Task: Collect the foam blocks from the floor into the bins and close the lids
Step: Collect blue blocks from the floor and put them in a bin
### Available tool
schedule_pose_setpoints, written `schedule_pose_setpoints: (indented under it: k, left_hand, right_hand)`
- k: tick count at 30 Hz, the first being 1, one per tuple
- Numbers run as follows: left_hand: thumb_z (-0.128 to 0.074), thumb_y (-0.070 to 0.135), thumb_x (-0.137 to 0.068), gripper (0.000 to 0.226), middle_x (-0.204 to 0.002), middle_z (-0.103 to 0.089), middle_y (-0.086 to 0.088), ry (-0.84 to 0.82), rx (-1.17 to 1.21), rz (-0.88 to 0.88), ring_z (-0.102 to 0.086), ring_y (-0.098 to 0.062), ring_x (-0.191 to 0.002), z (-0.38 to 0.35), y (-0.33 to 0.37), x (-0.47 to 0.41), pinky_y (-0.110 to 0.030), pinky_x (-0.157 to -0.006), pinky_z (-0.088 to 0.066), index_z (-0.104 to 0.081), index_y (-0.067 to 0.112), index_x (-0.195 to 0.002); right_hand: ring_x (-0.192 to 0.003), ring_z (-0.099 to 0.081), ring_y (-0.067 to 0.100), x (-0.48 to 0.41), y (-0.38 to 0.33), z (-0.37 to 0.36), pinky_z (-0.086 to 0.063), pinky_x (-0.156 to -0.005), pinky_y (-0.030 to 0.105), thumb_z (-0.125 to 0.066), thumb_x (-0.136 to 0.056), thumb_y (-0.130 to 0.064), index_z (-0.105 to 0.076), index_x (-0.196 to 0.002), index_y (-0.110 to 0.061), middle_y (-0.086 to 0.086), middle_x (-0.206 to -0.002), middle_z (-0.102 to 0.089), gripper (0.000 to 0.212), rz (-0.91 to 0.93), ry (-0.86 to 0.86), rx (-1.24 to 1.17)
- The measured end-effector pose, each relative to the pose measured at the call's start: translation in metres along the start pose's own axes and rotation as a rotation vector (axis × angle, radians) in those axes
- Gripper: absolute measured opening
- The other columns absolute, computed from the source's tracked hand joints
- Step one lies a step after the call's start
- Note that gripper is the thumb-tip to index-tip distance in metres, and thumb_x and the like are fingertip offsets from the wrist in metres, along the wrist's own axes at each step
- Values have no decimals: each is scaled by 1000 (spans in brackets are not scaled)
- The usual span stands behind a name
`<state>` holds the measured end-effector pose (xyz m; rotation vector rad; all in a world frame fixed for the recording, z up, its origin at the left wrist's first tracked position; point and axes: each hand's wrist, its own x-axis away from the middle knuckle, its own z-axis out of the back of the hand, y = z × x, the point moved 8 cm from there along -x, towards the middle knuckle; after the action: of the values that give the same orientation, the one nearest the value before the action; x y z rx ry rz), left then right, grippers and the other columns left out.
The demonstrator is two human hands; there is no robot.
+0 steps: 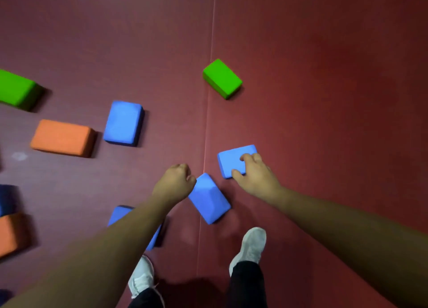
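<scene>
Red floor mat (324, 99), seam running 12 to 6. Foam blocks scattered: green block (222, 78) at 12 o'clock of the hands, second green block (16, 89) far out at 10, orange block (62, 137) and flat blue block (124, 122) around 9–10. Another blue block (120, 212) is partly hidden under the left forearm. White shoes (252, 245) at 6. Right hand (257, 175) clamped on held blue block (229, 161), fingers over the top, thumb on near edge, just right of the seam. Left hand (176, 185) curled against tilted blue block (208, 199) at its 4 o'clock; can't tell if it grips.
</scene>
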<state>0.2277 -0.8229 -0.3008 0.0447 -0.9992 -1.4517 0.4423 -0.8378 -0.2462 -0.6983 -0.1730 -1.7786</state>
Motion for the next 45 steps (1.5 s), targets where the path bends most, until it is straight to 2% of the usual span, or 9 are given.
schedule_pose_setpoints:
  k: [9,17,22,25,30,34,40,43,45]
  left_hand:
    - [-55,29,-94,25,-107,-66,-17,-69,142,459,-60,-34,-105,-231,-169,-122,-30,-75,-35,-60,7,-106]
    - [-63,32,-90,49,-116,-56,-7,-82,586,776,-56,-23,-98,-364,-216,-136,-26,-79,-42,-40,9,-126]
    - [-63,48,-66,67,-109,-62,-9,183,793,656,-58,-17,-99,-341,-204,-136,-52,-96,-48,-59,9,-119]
    - [-64,37,-77,52,-126,-55,0,269,857,455,-57,-10,-113,-305,-169,-148,-35,-100,-47,-64,25,-127]
    - [-71,42,-80,57,-132,-58,1,249,955,314,-60,-8,-114,-268,-114,-177,-16,-88,-51,-55,22,-131]
    - [-81,52,-59,86,-115,-65,4,221,1099,381,-65,-10,-103,-278,-78,-193,-33,-87,-56,-49,16,-130]
    - [-85,23,-72,74,-123,-62,-6,538,1189,393,-66,-18,-110,-279,-65,-215,-42,-87,-58,-42,10,-130]
    - [-85,30,-67,76,-119,-58,1,616,1014,327,-65,-9,-107,-275,-70,-216,-39,-98,-53,-39,14,-125]
    - [-83,27,-74,71,-123,-57,3,607,969,304,-63,-5,-108,-282,-74,-213,-36,-98,-53,-37,15,-126]
  right_hand:
    - [-113,-56,37,-186,119,-248,-40,-96,35,-61,-90,-23,-55,-121,2,25,-119,-58,40,-30,-194,-165]
    - [-122,-54,30,-225,176,-400,-41,-95,33,-56,-94,-42,-52,-132,-3,18,-136,-56,55,-219,-477,-308]
    - [-100,-63,27,-233,184,-399,-50,-85,36,-56,-86,-56,-64,-104,-11,10,-112,-68,49,-302,-383,-557]
    - [-87,-68,17,-234,187,-374,-55,-74,28,-76,-78,-49,-57,-111,-10,4,-103,-70,54,-397,-366,-953]
    - [-96,-72,32,-259,187,-320,-60,-76,50,-89,-68,-35,-55,-130,0,19,-113,-71,79,-422,-342,-1480]
    - [-101,-71,28,-286,194,-279,-59,-81,52,-90,-63,-44,-48,-134,-4,13,-119,-70,91,-412,-96,-1629]
    - [-74,-63,14,-311,228,-265,-54,-74,37,-73,-86,-43,-55,-91,-15,8,-86,-64,33,-247,-128,-1100]
    - [-118,-55,32,-332,297,-256,-41,-100,39,-74,-79,-57,-48,-127,3,24,-124,-58,81,-389,73,-413]
    - [-138,-37,36,-338,323,-270,-29,-112,37,-74,-74,-63,-25,-145,11,28,-148,-37,114,-464,-17,-325]
